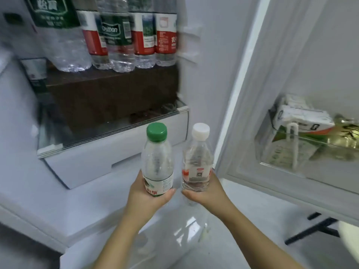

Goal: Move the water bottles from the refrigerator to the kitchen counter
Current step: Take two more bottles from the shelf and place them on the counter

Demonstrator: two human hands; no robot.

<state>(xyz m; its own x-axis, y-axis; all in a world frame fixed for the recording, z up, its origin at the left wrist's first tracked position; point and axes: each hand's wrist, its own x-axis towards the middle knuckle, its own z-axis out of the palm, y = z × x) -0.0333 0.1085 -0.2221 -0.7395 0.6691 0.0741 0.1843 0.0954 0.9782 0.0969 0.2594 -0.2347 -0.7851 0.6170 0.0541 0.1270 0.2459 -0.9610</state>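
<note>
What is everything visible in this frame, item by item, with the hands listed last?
green-capped bottle: one, clear, green cap, held upright at centre
white-capped bottle: one, clear, white cap, held upright to its right
shelf bottles: at least five, clear, green or red labels, in a row at top
glass shelf: one, clear, below that row
drawer: one, white, under the glass shelf
door bin: one, clear, on the open door
cartons: several, mostly white, in the door bin
left hand: grips the green-capped bottle
right hand: grips the white-capped bottle

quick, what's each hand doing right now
Left hand: holds the green-capped bottle upright.
Right hand: holds the white-capped bottle upright.
</note>
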